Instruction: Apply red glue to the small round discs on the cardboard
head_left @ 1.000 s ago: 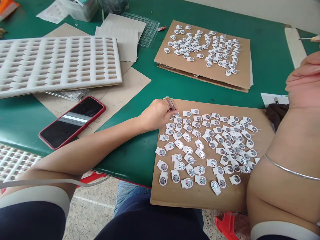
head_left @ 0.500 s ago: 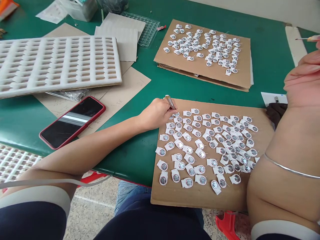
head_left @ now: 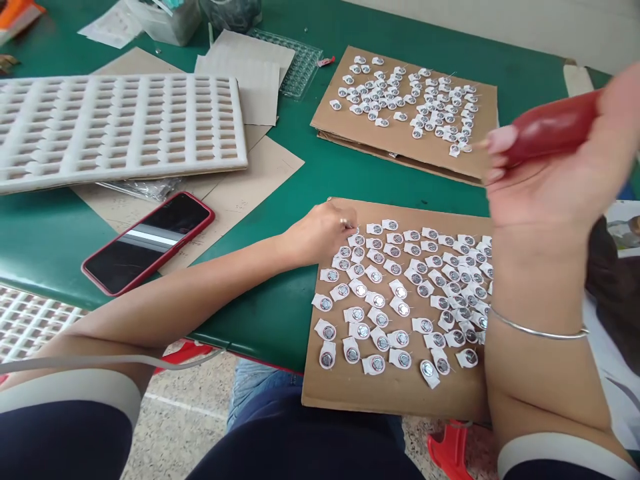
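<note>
My left hand (head_left: pixel 323 230) is closed at the upper left corner of the near cardboard sheet (head_left: pixel 390 393), beside the small round silver parts with white tabs (head_left: pixel 374 274). A slim metal tool (head_left: pixel 345 223) is pinched in its fingers; only its shiny end shows, and its kind is hidden. My right hand (head_left: pixel 555 180) is raised over the right side of that sheet, wrapped round a glossy red tool (head_left: pixel 555 127). The tool's thin, pale tip points left and is blurred. My right forearm covers the sheet's right edge and some of the parts.
Another cardboard stack (head_left: pixel 330 120) with similar parts lies behind. On the left are a white slotted tray (head_left: pixel 120 127), a red-cased phone (head_left: pixel 150 243) and paper sheets (head_left: pixel 250 80). A clear plastic tray (head_left: pixel 303 67) lies at the back, and dark cloth (head_left: pixel 613 293) at right.
My right hand has swung left and inward, bringing the red tool into view. My left hand has tilted slightly, so its metal tool shows end-on.
</note>
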Demonstrator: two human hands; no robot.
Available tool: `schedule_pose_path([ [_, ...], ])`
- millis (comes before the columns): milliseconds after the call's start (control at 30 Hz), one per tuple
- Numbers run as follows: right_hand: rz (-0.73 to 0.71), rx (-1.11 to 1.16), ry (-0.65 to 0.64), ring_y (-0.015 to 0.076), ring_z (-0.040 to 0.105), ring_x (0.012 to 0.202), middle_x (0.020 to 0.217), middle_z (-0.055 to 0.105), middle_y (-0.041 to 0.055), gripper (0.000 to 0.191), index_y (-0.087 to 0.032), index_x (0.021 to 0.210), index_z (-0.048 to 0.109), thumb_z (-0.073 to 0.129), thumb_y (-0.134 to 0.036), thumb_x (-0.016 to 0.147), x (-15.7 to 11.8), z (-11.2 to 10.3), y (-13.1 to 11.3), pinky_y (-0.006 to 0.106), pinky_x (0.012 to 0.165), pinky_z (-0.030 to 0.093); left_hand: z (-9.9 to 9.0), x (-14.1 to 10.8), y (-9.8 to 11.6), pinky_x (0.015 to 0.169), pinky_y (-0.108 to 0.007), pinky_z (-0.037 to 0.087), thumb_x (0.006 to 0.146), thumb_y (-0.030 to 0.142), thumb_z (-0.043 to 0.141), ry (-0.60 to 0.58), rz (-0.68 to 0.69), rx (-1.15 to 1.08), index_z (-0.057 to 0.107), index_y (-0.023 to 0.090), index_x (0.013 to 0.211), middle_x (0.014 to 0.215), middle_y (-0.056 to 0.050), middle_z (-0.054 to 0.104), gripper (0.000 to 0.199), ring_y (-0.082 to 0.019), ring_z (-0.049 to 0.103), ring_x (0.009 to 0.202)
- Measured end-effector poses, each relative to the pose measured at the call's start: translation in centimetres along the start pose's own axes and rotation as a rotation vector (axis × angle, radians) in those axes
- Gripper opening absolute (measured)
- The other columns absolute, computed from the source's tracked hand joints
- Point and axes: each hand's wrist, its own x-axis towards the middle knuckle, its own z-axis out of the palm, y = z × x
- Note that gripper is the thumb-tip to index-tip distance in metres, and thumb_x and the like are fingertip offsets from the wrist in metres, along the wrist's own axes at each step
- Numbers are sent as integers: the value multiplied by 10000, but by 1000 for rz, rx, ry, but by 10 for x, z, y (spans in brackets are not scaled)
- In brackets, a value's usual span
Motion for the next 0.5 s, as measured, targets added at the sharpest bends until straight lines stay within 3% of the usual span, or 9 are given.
schedule_pose_path([
  [100, 117, 54, 105, 172, 622, 555, 575, 534, 20, 344, -185, 709, 488, 541, -514, 796, -19, 36, 12, 250, 355, 369, 0, -6, 7, 702, -332, 468, 822, 94, 438, -75, 97, 117, 567, 123, 781, 635, -48, 606, 138, -163, 590, 640],
  [267, 210, -84, -69, 156, 603, 486, 559, 559, -2, 334, -198, 763, 482, 657, -481, 740, -43, 62, 38, 237, 323, 367, 5, -12, 19, 623, -350, 434, 721, 46, 453, -157, 211, 345, 532, 117, 688, 600, -74, 567, 112, -174, 542, 566],
  [367, 228, -182, -118, 157, 613, 512, 587, 565, -2, 354, -215, 783, 475, 640, -526, 742, -52, 67, 46, 247, 354, 387, 11, -15, 23, 598, -357, 411, 687, 78, 504, -127, 260, 419, 535, 118, 670, 613, -87, 573, 53, -184, 530, 551],
  [500, 184, -222, -173, 159, 611, 530, 617, 553, -2, 361, -215, 812, 499, 654, -530, 728, -61, 73, 47, 268, 402, 438, 19, -17, 26, 571, -332, 367, 764, 34, 430, 7, 312, 507, 529, 131, 636, 587, -80, 567, 188, -169, 515, 522],
])
